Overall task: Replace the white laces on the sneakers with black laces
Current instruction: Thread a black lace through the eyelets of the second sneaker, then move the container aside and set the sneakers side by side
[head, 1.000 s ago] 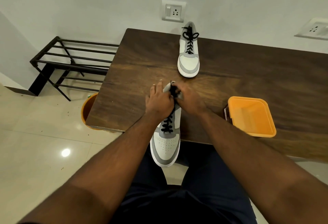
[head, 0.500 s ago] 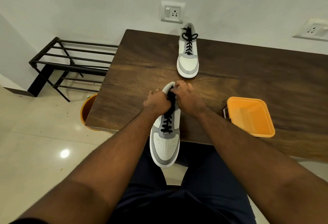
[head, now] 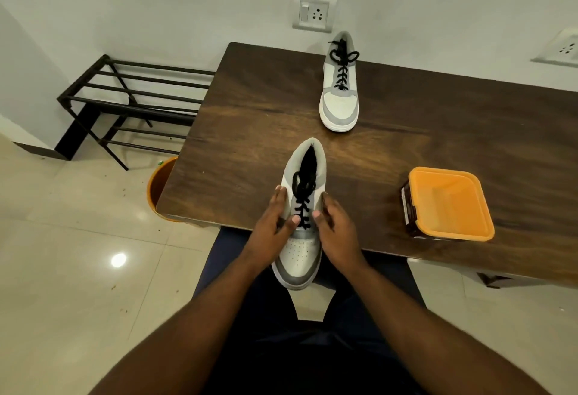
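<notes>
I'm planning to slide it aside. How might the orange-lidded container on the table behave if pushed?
The orange-lidded container looks squat with flat sides, so it would likely slide, not roll or tip. Its weight can't be judged; the contents are hidden. The wooden table looks smooth, so probably little drag.

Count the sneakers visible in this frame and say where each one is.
2. One sneaker stands at the far edge of the table, near the wall. The other sneaker is held by the left hand and right hand over the table's near edge. None looks hidden.

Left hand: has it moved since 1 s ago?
Yes. The left hand has come back from the shoe collar toward the person, past the table edge, and now grips the side of the held sneaker near the lower eyelets.
</notes>
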The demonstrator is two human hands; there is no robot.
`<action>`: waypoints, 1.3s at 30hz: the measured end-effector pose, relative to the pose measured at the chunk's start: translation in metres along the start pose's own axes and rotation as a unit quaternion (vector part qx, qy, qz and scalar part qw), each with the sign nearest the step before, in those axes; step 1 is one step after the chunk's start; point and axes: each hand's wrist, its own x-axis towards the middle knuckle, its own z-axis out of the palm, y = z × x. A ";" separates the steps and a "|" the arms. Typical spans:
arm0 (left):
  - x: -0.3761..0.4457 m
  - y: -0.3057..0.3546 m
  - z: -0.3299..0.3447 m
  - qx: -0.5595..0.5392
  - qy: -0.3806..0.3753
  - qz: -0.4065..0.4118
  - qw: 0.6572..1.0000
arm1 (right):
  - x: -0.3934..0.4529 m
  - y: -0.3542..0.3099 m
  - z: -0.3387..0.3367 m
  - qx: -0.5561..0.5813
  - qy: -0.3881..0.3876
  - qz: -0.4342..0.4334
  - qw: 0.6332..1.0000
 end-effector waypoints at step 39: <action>0.354 0.076 -0.024 0.260 0.197 -0.023 0.945 | 0.316 -0.020 -0.051 -0.415 -0.075 -0.038 0.906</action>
